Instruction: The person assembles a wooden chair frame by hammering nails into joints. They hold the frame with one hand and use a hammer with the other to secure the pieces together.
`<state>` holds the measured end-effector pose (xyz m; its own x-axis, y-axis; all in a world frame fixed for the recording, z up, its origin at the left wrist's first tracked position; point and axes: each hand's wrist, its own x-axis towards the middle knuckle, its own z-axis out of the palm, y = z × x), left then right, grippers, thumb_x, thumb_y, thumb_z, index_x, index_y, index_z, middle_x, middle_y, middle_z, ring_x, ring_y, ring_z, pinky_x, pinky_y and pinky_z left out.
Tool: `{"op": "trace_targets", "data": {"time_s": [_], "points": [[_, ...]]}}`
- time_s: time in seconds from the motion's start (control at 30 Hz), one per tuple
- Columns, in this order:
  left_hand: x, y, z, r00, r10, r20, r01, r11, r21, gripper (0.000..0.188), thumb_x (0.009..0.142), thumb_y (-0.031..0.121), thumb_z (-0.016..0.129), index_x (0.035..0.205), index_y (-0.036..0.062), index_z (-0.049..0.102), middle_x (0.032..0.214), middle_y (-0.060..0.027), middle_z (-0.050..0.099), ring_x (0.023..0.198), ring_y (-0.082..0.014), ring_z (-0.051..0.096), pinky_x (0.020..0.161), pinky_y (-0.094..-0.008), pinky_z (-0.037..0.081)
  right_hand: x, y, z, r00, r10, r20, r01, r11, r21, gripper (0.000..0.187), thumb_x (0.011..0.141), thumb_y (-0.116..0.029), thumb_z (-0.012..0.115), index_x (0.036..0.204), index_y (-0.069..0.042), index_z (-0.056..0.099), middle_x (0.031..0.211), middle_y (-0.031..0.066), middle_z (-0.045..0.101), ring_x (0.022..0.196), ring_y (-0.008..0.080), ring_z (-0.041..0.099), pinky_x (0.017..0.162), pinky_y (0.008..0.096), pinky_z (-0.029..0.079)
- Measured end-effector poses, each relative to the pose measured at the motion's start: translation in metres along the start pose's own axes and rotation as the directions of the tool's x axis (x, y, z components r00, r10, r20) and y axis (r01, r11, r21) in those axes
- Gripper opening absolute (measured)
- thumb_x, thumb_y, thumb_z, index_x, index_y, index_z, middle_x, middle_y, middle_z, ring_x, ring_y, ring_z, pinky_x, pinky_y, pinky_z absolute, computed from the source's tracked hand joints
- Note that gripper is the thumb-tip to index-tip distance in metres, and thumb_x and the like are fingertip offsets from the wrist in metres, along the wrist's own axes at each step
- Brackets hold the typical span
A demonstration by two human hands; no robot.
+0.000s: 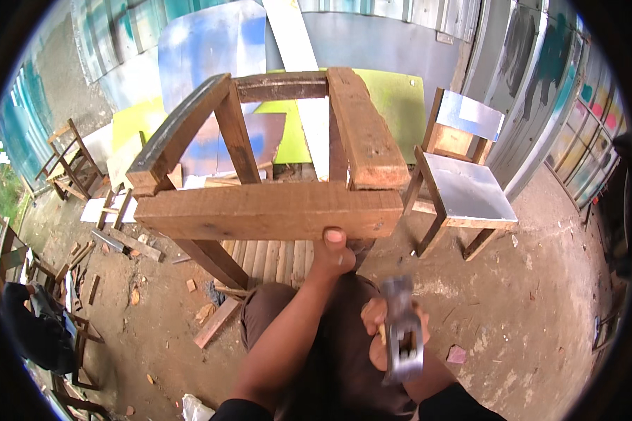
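Observation:
A brown wooden chair frame (267,210) stands in front of my knees, its thick front rail crossing nearest to me. My left hand (336,254) grips the rail's lower edge toward its right end. The thumb presses on the front face, and the other fingers are mostly hidden. In my right hand (376,344) is a claw hammer (404,344), raised over my right thigh, to the right of and below the rail. Its metal head is slightly blurred and covers part of the hand. At the right, one side piece (369,133) of the frame runs back from the rail.
A chair with a grey seat (467,186) stands at the right. Wooden chair frames (74,165) are at the far left, with loose wood scraps (130,242) on the dirt floor. Painted sheets (211,63) lean against a metal wall behind. A dark-clothed person (38,333) is at lower left.

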<state>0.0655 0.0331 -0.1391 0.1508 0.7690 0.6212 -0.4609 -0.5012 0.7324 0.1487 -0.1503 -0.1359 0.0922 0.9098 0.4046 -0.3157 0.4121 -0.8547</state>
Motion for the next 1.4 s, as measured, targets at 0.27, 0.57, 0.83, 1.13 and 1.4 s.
{"op": "trace_targets", "data": {"time_s": [0.27,0.57,0.83,1.13,1.4], "points": [[0.004,0.015,-0.004,0.993,-0.063,0.101,0.074,0.991,-0.108,0.072,0.101,0.06,0.052,0.133,-0.0044,0.056,0.128,-0.0144,0.066,0.121,-0.0255,0.061,0.103,-0.0393,0.048,-0.012,0.002,0.014,0.998,-0.034,-0.053,0.037,0.998,0.05,0.056,0.086,-0.057,0.066,0.1,-0.003,0.065,0.085,0.0133,0.064,0.073,0.0299,0.061,0.065,0.039,0.049],[0.0,0.06,-0.071,0.824,-0.481,0.299,0.314,0.827,0.466,0.066,0.106,0.055,0.047,0.138,-0.0021,0.057,0.131,-0.0159,0.065,0.12,-0.0261,0.06,0.104,-0.0401,0.046,-0.023,-0.016,0.026,0.953,-0.3,0.029,0.301,0.941,-0.152,0.076,0.092,-0.065,0.064,0.12,0.002,0.041,0.083,0.0122,0.05,0.062,0.0219,0.049,0.055,0.0375,0.044],[-0.035,0.077,-0.099,0.852,-0.508,0.127,0.271,0.635,0.724,0.057,0.105,0.051,0.053,0.112,-0.0024,0.069,0.095,-0.0168,0.073,0.082,-0.023,0.068,0.08,-0.0387,0.055,-0.03,-0.016,0.007,0.941,-0.328,-0.079,0.33,0.944,0.007,0.079,0.088,-0.065,0.069,0.124,0.001,0.043,0.079,0.0128,0.053,0.063,0.0225,0.051,0.052,0.0332,0.043],[-0.072,0.035,-0.118,0.424,-0.902,0.079,0.303,0.223,0.926,0.047,0.103,0.044,0.054,0.095,0.0027,0.076,0.09,-0.0128,0.077,0.073,-0.022,0.073,0.068,-0.0358,0.056,-0.015,-0.029,-0.007,0.978,0.188,0.088,-0.149,0.932,-0.331,0.063,0.098,-0.05,0.062,0.123,0.006,0.049,0.074,0.0117,0.054,0.057,0.0179,0.051,0.048,0.0277,0.042],[-0.121,-0.014,-0.155,-0.298,-0.742,0.6,0.81,0.136,0.571,0.036,0.098,0.032,0.054,0.117,0.0095,0.074,0.117,-0.0103,0.076,0.102,-0.0236,0.074,0.087,-0.039,0.056,-0.01,0.005,0.03,0.921,0.218,0.323,0.069,0.723,-0.687,0.047,0.085,-0.034,0.079,0.096,0.011,0.068,0.073,0.0087,0.067,0.064,0.0106,0.062,0.058,0.0245,0.047]]}}
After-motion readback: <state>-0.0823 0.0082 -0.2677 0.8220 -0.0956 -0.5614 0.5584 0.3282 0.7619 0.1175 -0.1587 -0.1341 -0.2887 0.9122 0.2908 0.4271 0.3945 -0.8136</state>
